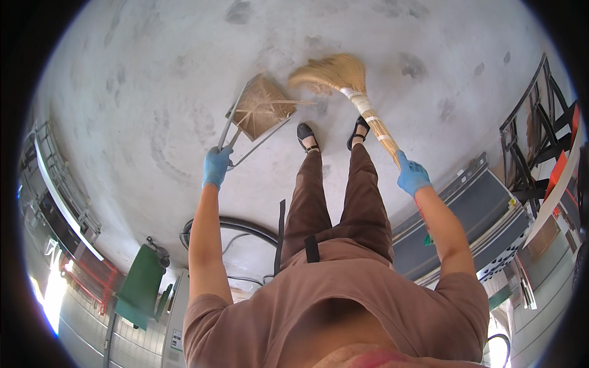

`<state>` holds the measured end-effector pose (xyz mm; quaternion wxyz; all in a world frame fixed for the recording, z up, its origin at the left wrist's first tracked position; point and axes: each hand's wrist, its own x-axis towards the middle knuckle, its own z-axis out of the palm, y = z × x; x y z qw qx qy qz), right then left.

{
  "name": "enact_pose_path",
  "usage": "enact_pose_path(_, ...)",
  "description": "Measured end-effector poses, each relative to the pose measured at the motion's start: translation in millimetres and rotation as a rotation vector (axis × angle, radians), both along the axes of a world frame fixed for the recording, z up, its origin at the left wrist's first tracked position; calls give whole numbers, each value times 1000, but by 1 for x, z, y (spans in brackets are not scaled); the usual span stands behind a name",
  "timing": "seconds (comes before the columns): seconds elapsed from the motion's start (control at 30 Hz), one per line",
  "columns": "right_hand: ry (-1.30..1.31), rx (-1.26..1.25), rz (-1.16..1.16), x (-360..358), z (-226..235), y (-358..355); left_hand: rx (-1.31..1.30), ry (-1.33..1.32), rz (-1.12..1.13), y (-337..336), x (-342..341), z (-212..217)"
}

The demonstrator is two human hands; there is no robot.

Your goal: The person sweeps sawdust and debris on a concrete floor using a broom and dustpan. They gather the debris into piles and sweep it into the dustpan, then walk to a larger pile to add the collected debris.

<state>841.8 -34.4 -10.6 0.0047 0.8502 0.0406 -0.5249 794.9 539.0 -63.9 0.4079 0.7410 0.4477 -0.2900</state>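
Note:
My left hand [216,167], in a blue glove, grips the long metal handle of a dustpan [262,110] that rests tilted on the concrete floor ahead of my feet. The pan holds brownish dust and some straw. My right hand [412,176], also in a blue glove, grips the handle of a straw broom [343,76]. The broom's fanned bristles touch the floor just to the right of the dustpan's mouth. My feet in black sandals [307,136] stand right behind both.
Grey concrete floor [153,80] spreads all around, with dark stains. A dark metal rack [537,132] and a grey panel [475,214] stand at the right. A green board [142,285] and a black hose [245,226] lie at the lower left, metal railings at the far left.

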Motion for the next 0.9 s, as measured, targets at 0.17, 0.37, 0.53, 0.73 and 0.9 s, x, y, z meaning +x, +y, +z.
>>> enact_pose_path(0.17,123,77,-626,-37,3,30,119,58,-164,-1,17,-5)
enact_pose_path(0.37,276,477,-1334,-40,-85,125,177,61,-248,-1,39,-5)
enact_pose_path(0.53,535,669,-1477,-51,-97,197,133,75,-233,7,56,-16)
enact_pose_path(0.73,857,717,-1340,-43,-84,236,175,47,-318,17,42,-41)
enact_pose_path(0.9,992,780,-1353,-42,-72,254,-5,7,-244,25,33,-49)
